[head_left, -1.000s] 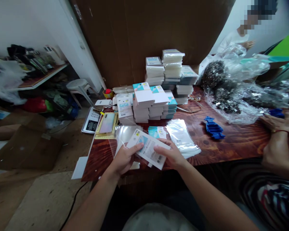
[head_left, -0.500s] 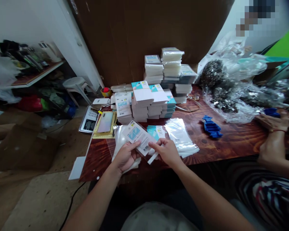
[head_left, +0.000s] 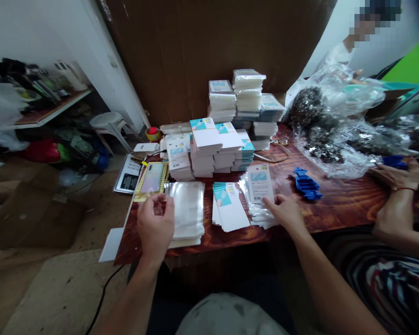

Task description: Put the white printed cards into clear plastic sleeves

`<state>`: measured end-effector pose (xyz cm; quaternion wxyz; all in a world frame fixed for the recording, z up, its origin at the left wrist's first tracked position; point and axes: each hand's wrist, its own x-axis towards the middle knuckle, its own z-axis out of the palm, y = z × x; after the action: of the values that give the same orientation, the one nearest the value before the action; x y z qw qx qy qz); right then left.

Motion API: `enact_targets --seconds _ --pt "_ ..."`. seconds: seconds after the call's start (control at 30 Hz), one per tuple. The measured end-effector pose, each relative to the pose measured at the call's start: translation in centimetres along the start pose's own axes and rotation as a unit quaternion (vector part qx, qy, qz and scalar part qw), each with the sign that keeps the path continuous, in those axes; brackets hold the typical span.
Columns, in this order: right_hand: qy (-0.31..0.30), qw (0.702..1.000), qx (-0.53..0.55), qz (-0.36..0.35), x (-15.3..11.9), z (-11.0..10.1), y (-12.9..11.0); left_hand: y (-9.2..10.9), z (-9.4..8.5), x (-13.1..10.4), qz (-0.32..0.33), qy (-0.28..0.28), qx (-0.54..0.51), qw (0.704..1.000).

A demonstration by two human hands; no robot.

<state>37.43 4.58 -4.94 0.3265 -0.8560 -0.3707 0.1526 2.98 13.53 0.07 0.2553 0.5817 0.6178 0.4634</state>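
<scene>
My left hand [head_left: 156, 223] is over the left edge of a pile of clear plastic bags [head_left: 188, 209], its fingers curved and apart with nothing seen between them. Between thumb and fingers, my right hand [head_left: 287, 213] pinches the lower corner of a bagged card [head_left: 260, 184]. That card lies over a pile of filled bags [head_left: 265, 218] on the right. A small fanned stack of blue and white cards [head_left: 232, 211] lies between the two bag piles. Behind stand tall stacks of cards [head_left: 206, 139].
A phone [head_left: 152, 177] rests on a yellow pad, beside a scale [head_left: 127, 174]. A blue plastic part [head_left: 306, 184] lies to the right. Bags of shiny pieces [head_left: 324, 144] and another person's hands [head_left: 398, 174] are farther right.
My left hand has let go of the bagged card and moved left to the clear bags. My right hand has carried the card right, onto the filled pile.
</scene>
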Motion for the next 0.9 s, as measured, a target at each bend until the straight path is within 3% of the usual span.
enact_targets --seconds 0.07,0.17,0.23,0.3,0.37,0.4,0.47,0.57,0.67,0.77,0.9 --pt "0.076 0.99 -0.122 -0.014 0.2 0.3 0.9 -2.1 -0.1 0.5 0.033 -0.021 0.133 0.99" --pt "0.182 0.965 -0.113 -0.149 -1.1 0.7 -0.7 -4.2 0.0 0.0 0.026 -0.119 0.136 0.983" --pt "0.142 0.945 -0.041 -0.293 -3.0 0.9 -2.9 -4.9 -0.8 -0.9 0.031 -0.106 0.087 0.99" --pt "0.051 0.91 0.003 -0.412 -5.2 1.1 -5.2 -5.7 -2.5 -1.7 0.047 -0.023 0.092 0.994" --pt "-0.012 0.875 0.001 -0.483 -7.2 1.3 -6.8 -6.9 -4.5 -2.0 0.05 0.048 0.169 0.983" --pt "-0.03 0.863 -0.006 -0.503 -7.9 1.5 -7.2 -7.7 -5.4 -2.0 0.04 0.057 0.215 0.974" --pt "-0.053 0.849 -0.012 -0.526 -8.5 1.9 -7.6 -9.5 -6.7 -1.8 0.032 0.018 0.276 0.961" --pt "-0.081 0.836 -0.031 -0.541 -8.4 2.4 -7.3 -11.2 -7.6 -2.0 0.05 -0.016 0.286 0.957" --pt "-0.111 0.821 -0.104 -0.55 -8.1 2.7 -6.7 -10.6 -8.2 -3.5 0.099 -0.054 0.257 0.96" --pt "-0.139 0.794 -0.193 -0.56 -8.2 2.9 -5.8 -9.8 -9.5 -5.3 0.168 -0.144 0.278 0.935" --pt "-0.154 0.759 -0.238 -0.586 -8.3 2.5 -5.2 -11.7 -11.8 -6.6 0.206 -0.212 0.289 0.911"
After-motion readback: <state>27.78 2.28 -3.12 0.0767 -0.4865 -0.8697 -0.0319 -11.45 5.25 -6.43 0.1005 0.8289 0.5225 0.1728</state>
